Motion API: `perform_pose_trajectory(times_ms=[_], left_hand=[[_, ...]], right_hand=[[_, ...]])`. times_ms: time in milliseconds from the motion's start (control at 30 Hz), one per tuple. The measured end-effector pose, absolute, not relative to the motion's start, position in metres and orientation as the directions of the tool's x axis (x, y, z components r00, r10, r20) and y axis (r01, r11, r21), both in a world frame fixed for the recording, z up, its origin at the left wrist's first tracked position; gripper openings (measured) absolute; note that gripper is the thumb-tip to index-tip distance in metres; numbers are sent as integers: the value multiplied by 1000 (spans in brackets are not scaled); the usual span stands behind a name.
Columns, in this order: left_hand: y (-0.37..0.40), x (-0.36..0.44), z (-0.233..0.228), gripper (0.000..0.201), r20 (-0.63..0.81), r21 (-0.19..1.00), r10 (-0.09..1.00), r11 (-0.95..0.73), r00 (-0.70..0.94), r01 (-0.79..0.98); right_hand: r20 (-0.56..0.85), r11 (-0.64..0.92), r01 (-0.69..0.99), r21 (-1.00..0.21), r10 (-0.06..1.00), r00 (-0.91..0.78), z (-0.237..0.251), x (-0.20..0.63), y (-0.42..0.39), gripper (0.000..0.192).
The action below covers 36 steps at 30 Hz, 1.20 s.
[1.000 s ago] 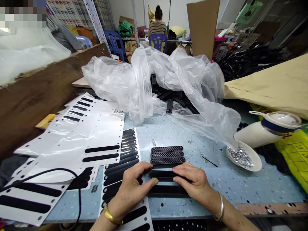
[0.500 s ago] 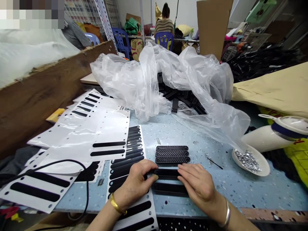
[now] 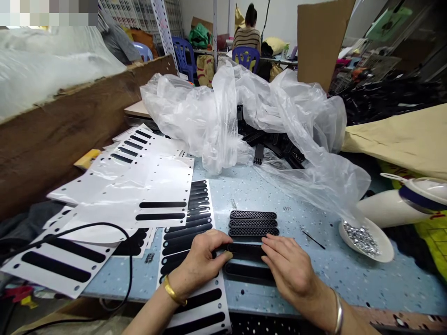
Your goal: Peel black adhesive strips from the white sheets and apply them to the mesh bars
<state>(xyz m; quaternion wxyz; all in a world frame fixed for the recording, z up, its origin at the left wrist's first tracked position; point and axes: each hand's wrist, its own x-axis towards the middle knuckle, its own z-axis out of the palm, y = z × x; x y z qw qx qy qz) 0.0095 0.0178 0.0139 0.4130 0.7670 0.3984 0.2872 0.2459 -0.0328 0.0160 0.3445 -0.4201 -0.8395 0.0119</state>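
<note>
My left hand [image 3: 199,261] and my right hand [image 3: 290,271] press from both ends on a smooth black oblong strip [image 3: 246,251] lying on the blue speckled table [image 3: 335,274]. A second smooth strip [image 3: 247,273] lies just nearer me, partly under my right hand. Three black mesh-textured strips [image 3: 253,223] lie side by side just beyond. Under my left wrist sits a white backing sheet with rows of black oblong stickers [image 3: 190,232].
More white sticker sheets [image 3: 139,186] spread to the left over a black cable [image 3: 129,260]. A crumpled clear plastic bag [image 3: 251,116] with black parts sits behind. A white dish of silver bits [image 3: 363,239] and a tipped white container [image 3: 401,200] are at right. A person sits far back.
The view has shifted slightly, so everything sits further right in the picture. My hands stay on the same black strip with fingers barely moved.
</note>
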Motion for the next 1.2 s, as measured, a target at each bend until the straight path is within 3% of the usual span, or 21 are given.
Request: perform_pose_trajectory(times_ms=[367, 1033, 1200], left_hand=[[18, 9, 13, 20, 110, 866, 843, -341, 527, 364], [18, 9, 16, 17, 41, 874, 869, -270, 493, 403], [17, 4, 16, 28, 86, 863, 886, -295, 455, 410]], right_hand=[[483, 563, 677, -474, 809, -335, 20, 252, -36, 23], [493, 564, 621, -544, 814, -308, 24, 255, -31, 22], [463, 549, 620, -560, 829, -315, 20, 254, -31, 21]])
